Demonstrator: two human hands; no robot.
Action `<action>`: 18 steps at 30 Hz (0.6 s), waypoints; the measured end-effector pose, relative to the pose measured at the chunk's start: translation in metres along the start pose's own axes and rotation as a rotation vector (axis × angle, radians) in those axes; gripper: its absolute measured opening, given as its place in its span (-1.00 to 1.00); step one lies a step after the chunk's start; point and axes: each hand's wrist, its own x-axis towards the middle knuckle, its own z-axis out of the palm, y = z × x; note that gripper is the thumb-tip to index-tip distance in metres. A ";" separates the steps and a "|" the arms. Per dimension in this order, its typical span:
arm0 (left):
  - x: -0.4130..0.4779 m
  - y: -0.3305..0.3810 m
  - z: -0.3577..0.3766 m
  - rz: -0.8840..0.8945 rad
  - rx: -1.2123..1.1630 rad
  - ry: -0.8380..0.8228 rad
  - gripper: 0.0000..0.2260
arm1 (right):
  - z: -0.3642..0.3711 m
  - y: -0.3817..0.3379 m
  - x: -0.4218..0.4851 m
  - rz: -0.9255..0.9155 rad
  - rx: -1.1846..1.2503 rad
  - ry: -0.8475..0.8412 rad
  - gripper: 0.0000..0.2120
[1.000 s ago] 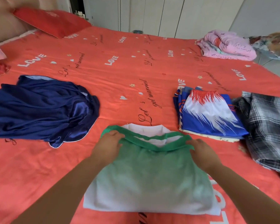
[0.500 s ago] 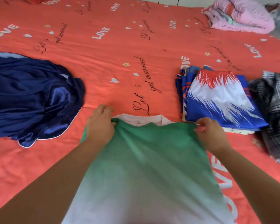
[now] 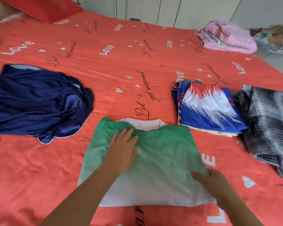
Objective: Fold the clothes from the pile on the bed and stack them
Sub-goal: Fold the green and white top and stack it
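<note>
A green-to-white garment (image 3: 162,160) lies folded flat on the red bed sheet (image 3: 121,66) in front of me. My left hand (image 3: 122,150) presses flat on its upper left part, fingers straight. At the garment's right edge lies my right hand (image 3: 212,181), fingers laid on the cloth and the thumb near the edge. A stack of folded clothes topped by a blue, white and red piece (image 3: 207,108) sits just to the right. A loose dark blue satin garment (image 3: 36,101) lies to the left.
A grey and black plaid garment (image 3: 268,121) is spread at the right edge of the bed. A pink bundle of bedding (image 3: 227,36) sits at the far right corner. A red pillow (image 3: 44,7) lies at the far left, and white wardrobe doors (image 3: 170,8) stand behind.
Both hands let go of the garment's top edge. The left hand now presses flat on the cloth; the right hand slid down to the right edge. The camera tilted up again.
</note>
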 end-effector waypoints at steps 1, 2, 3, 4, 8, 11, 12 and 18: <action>-0.007 -0.002 -0.003 -0.021 -0.043 0.027 -0.53 | 0.000 -0.012 -0.007 0.004 0.156 -0.009 -0.92; -0.014 -0.004 -0.005 -0.045 -0.099 0.052 -0.54 | 0.002 -0.024 -0.014 -0.024 0.250 0.003 -0.95; -0.021 -0.007 -0.009 -0.082 -0.184 0.076 -0.55 | 0.007 -0.038 -0.018 -0.081 0.273 0.029 -0.95; -0.029 -0.011 -0.014 -0.138 -0.297 0.113 -0.57 | 0.014 -0.053 -0.023 -0.158 0.236 0.064 -0.95; -0.064 -0.028 -0.036 -0.460 -0.888 0.205 -0.72 | 0.076 -0.114 -0.060 -0.523 -0.121 0.129 -0.92; -0.087 -0.042 -0.051 -0.679 -1.304 0.259 -0.80 | 0.145 -0.128 -0.097 -0.792 -0.455 -0.005 -0.70; -0.093 -0.048 -0.055 -0.734 -1.412 0.247 -0.74 | 0.164 -0.125 -0.109 -0.835 -0.573 -0.083 -0.62; -0.114 -0.070 -0.057 -0.623 -1.227 0.139 -0.78 | 0.205 -0.080 -0.133 -0.931 -0.679 -0.400 -0.60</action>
